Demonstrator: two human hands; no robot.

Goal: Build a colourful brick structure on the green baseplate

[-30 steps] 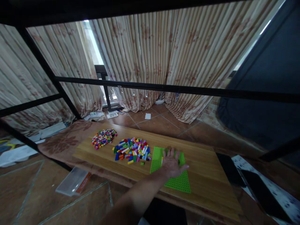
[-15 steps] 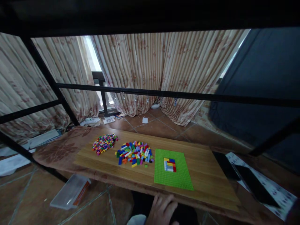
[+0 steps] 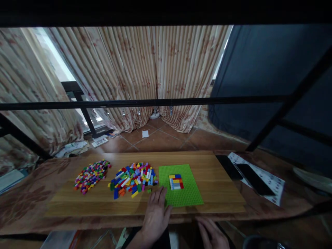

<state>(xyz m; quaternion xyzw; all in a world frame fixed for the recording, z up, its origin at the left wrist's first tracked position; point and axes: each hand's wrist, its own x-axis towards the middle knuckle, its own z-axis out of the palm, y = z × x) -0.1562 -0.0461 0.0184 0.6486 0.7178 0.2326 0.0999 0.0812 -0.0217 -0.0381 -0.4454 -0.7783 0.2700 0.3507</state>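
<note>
My left hand (image 3: 156,215) reaches over the near edge of the table, palm down with fingers stretched and thumb apart. Its fingertips lie by the left edge of a green baseplate (image 3: 185,197), and I cannot tell whether they touch it. On the plate sits a small flat block of toy bricks (image 3: 176,186) in yellow, blue, red, white and light blue. My right hand (image 3: 213,234) is low at the table's front edge, fingers extended, with nothing seen in it. Left of the plate spreads a pile of mixed toy bricks (image 3: 135,177). One small green brick (image 3: 149,191) lies near my left fingertips.
A heap of tiny colourful pieces (image 3: 91,174) is farther left on the wooden board (image 3: 212,193). Two dark flat devices, one a phone-like slab (image 3: 255,179), lie right with a printed sheet (image 3: 278,193). A black metal bar (image 3: 155,102) crosses beyond the table.
My left hand has risen from below the table's edge to beside the baseplate. My right hand has come into view. The view has turned and levelled, shifting the table left.
</note>
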